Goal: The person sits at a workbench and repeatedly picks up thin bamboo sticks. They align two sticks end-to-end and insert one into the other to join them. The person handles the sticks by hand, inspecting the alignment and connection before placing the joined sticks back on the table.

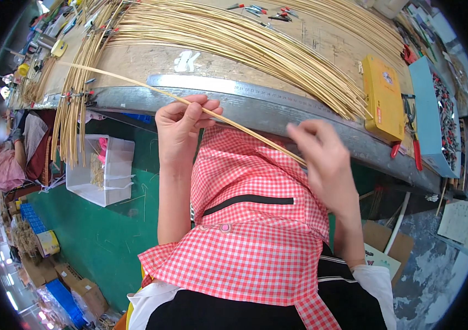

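Observation:
My left hand [183,124] pinches a long, thin bamboo stick [245,131] between thumb and fingers, just off the table's front edge. The stick slants from the upper left, over the table, down to the right in front of my red checked apron. Its lower end reaches the side of my right hand [322,159], which is raised with bent fingers. Motion smears those fingers, so whether they grip anything is hidden. Beyond my hands, a big bundle of similar sticks [223,36] lies across the table, and a steel ruler [234,87] runs along its front edge.
A yellow box [382,99], red-handled pliers [411,124] and a blue box of small clips [429,110] stand at the right. Clipped sticks [74,110] overhang the table at left, above a white bin [118,170]. Another person [11,159] sits at far left.

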{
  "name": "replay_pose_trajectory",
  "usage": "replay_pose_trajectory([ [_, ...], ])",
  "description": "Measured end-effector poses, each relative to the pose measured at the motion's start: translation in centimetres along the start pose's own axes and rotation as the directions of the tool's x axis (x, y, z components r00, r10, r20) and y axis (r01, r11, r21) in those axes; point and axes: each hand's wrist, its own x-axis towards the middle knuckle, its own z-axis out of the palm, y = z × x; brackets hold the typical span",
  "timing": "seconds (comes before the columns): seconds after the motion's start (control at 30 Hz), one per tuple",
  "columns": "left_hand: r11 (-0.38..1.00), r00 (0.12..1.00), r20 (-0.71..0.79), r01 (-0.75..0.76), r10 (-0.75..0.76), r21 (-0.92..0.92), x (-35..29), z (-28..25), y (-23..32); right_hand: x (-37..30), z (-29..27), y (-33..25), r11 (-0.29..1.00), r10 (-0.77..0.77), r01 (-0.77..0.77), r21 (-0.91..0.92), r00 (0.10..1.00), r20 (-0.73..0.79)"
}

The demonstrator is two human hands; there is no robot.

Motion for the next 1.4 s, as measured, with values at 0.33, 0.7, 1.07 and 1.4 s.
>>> replay_pose_trajectory([
  [0.33,0.992,0.999,-0.034,0.024,-0.020,0.126,0.1,1.0,0.6,6.2,1.2,7.4,0.877,-0.023,0.018,-0.479,1.000,-0.003],
  [0.7,0.993,0.999,-0.019,0.028,-0.026,0.117,0.1,1.0,0.6,5.7,0.4,5.9,0.936,0.060,-0.126,-0.328,0.977,-0.203],
  [1.07,0.998,0.998,-0.069,0.019,-0.015,0.060,0.0,1.3,0.9,-2.0,-3.1,-0.2,0.931,0.285,-0.263,0.252,0.957,-0.056],
  [1.4,0.999,0.999,-0.008,-0.032,0.032,-0.022,0.2,0.5,0.6,-2.9,-2.0,0.4,0.929,0.268,-0.245,0.277,0.962,-0.047],
])
